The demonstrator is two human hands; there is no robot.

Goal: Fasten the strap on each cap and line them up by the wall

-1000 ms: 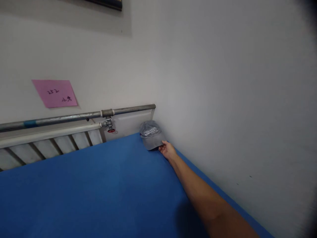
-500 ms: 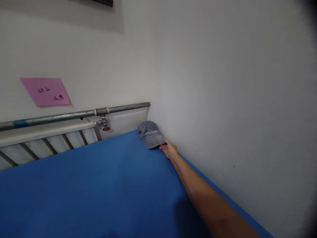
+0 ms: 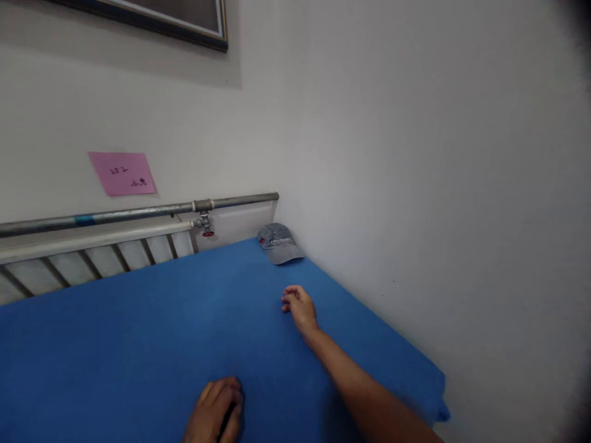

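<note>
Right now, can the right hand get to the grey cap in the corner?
Probably yes. The right hand lies on the blue sheet, apart from the grey cap, with only bare sheet between them.

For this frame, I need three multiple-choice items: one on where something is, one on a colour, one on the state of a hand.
1. Where does the grey fabric baseball cap lie?
A. in the far corner of the blue mattress, by the white wall
B. under the right hand
C. hung on the metal pipe

2. What colour is the paper note stuck on the wall?
A. yellow
B. pink
C. green

3. What is the right hand doing?
A. gripping the cap's brim
B. lifted to the picture frame
C. resting on the blue mattress, apart from the cap

Answers: 1 A, the cap sits where the mattress meets the white wall and the headboard. 2 B, the note above the grey metal pipe is pink. 3 C, bare blue sheet shows between the hand and the cap, and its fingers hold nothing.
</note>
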